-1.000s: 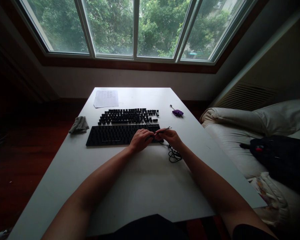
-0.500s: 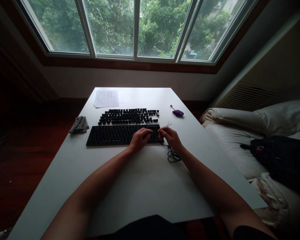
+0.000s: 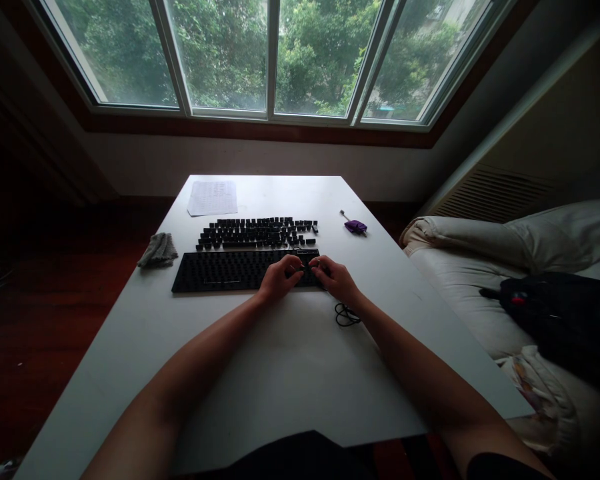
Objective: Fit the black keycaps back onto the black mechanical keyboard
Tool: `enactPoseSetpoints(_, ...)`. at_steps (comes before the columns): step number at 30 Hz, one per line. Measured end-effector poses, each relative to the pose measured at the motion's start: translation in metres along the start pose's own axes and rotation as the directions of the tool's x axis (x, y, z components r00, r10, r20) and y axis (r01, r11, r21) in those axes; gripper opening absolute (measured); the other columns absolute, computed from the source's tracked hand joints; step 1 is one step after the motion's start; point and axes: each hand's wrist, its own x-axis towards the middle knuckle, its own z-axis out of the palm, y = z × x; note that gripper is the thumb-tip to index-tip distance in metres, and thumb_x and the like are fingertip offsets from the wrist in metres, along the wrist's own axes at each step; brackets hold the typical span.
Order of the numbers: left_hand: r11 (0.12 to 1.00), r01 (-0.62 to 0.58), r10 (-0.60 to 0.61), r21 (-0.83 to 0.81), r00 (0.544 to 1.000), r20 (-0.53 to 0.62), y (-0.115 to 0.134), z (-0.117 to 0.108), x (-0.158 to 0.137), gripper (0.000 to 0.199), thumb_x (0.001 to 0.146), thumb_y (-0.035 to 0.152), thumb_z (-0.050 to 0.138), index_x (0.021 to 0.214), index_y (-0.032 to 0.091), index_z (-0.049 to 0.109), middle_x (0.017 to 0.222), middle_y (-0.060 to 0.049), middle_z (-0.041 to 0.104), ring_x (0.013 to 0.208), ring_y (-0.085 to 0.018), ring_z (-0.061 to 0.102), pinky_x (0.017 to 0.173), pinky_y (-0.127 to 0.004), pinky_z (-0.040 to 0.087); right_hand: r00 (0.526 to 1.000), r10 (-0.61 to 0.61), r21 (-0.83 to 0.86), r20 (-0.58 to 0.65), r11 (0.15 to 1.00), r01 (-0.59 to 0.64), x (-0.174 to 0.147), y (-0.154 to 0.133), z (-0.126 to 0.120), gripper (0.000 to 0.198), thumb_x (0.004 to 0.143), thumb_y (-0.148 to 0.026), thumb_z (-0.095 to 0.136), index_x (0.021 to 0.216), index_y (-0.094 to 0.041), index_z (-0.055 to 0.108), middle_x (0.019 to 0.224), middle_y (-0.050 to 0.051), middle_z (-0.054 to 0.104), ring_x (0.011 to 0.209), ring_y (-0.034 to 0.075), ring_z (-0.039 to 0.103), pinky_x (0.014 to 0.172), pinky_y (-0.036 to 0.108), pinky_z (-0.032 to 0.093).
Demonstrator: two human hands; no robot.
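Note:
A black keyboard (image 3: 225, 272) lies across the white table, its key area dark and seemingly bare of caps. Over its right end, my left hand (image 3: 280, 277) is closed with thumb and fingertips together; whatever they pinch is too small to make out. Facing it, my right hand (image 3: 334, 277) is closed on a wire keycap puller, mostly hidden by the fingers now. The fingertips of both hands are close together above the number pad. Behind the keyboard, loose black keycaps (image 3: 253, 233) stand in rows.
A coiled black cable (image 3: 348, 315) lies beneath my right wrist. Left of the keyboard is a grey cloth (image 3: 159, 251). A printed paper sheet (image 3: 213, 199) lies at the back, and a purple brush-like item (image 3: 355, 227) at the right. A sofa (image 3: 470, 260) adjoins the table's right side.
My right hand has moved left toward my left hand, and the puller's wire ends no longer stick out above it. My left hand has stayed nearly still.

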Motion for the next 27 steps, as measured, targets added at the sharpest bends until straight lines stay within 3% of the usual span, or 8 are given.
enactPoseSetpoints(8,0.999,0.008,-0.006,-0.040,0.999,0.039,-0.002,0.000,0.001,0.018,0.086,0.032,0.068,0.100,0.021,0.069,0.077,0.002,0.068,0.069,-0.012,0.063,0.068,-0.024,0.049,0.997,-0.080,-0.166,0.003,0.983,0.080,0.000,0.000,0.003,0.026,0.088,-0.042,0.064,0.106,-0.025,0.069,0.066,-0.001,0.057,0.058,0.015,0.049,0.060,0.029,0.042)
enactPoseSetpoints(19,1.000,-0.005,0.006,-0.012,1.000,0.027,-0.002,-0.001,0.001,0.018,0.090,0.033,0.065,0.102,0.021,0.070,0.087,-0.001,0.072,0.073,-0.013,0.065,0.069,-0.024,0.050,0.993,-0.119,-0.214,0.016,0.970,0.119,0.007,0.002,-0.002,0.028,0.087,-0.044,0.065,0.105,-0.024,0.070,0.069,0.000,0.062,0.060,0.016,0.052,0.061,0.029,0.043)
enactPoseSetpoints(27,0.988,-0.098,0.089,0.120,0.993,0.080,0.001,-0.001,0.001,0.011,0.090,0.026,0.059,0.093,0.021,0.069,0.090,-0.002,0.069,0.076,-0.014,0.063,0.070,-0.025,0.049,0.995,-0.015,-0.360,-0.101,0.933,-0.023,0.065,0.055,-0.038,0.028,0.086,-0.042,0.063,0.104,-0.022,0.071,0.064,-0.001,0.060,0.057,0.015,0.052,0.063,0.029,0.042)
